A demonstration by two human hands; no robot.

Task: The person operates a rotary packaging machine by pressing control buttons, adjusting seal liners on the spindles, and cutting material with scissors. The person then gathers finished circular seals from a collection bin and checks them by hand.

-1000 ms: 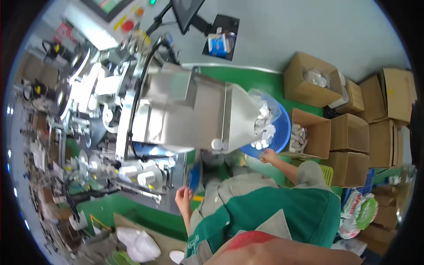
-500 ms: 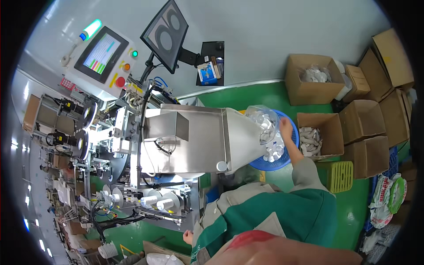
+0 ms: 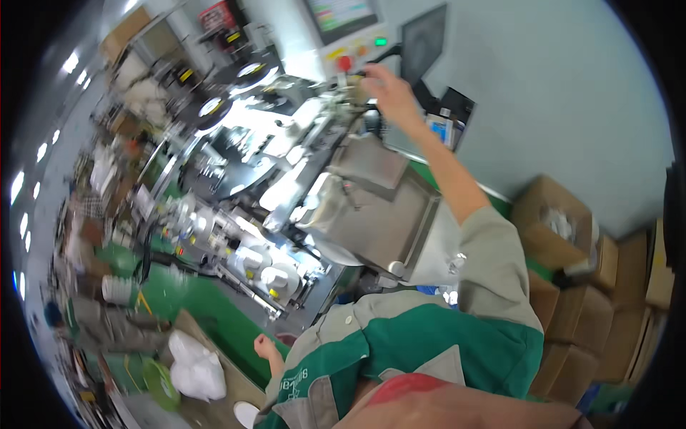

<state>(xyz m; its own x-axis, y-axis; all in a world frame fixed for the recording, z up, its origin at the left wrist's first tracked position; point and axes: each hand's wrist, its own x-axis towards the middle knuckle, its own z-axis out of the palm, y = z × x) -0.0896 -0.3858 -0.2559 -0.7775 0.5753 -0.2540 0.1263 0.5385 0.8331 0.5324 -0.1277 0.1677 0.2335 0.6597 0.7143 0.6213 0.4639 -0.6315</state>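
Note:
My right hand (image 3: 391, 94) reaches far forward over the machine, its fingers bent and blurred. It is nearest to the red push button (image 3: 344, 63) under the control screen (image 3: 341, 16) and to small metal fittings there; whether it touches or grips any is unclear. Below my right forearm is the metal feed hopper (image 3: 379, 222) with its tray. Small shiny white pieces (image 3: 451, 294) show past the hopper's near end, mostly hidden by my sleeve. At the lower left, my left hand (image 3: 264, 347) hangs with curled fingers, nothing visible in it.
A monitor (image 3: 421, 44) stands on an arm behind my right hand. Cardboard boxes (image 3: 550, 222) line the right side. White spools (image 3: 275, 279) sit on the machine's near side. A white bag (image 3: 196, 368) lies at the lower left, near a person in grey (image 3: 114, 325).
My right hand has left the clear bag and white pieces over the blue basket and swung forward to the control panel. The view has turned left. My left hand remains low.

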